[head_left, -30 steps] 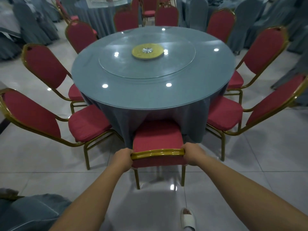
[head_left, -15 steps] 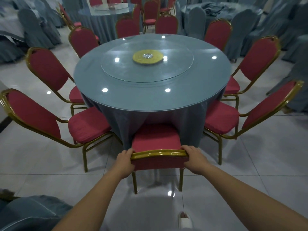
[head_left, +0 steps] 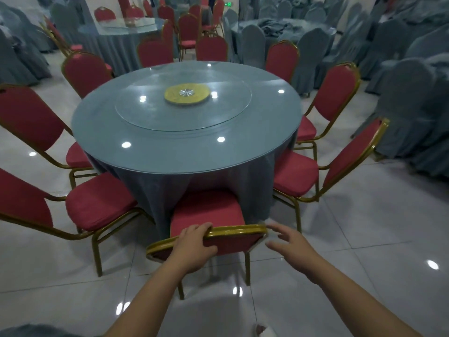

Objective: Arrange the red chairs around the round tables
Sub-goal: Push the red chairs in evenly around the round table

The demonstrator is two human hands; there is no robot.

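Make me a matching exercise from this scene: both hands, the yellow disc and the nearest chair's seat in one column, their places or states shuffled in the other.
Column A
1. left hand
2. right hand
3. yellow disc
4. nearest chair's seat

Column B
a. centred on the glass turntable
b. open, fingers spread, holding nothing
c. gripping the gold top rail
d. pushed in against the blue tablecloth

Pairs: 1-c, 2-b, 3-a, 4-d
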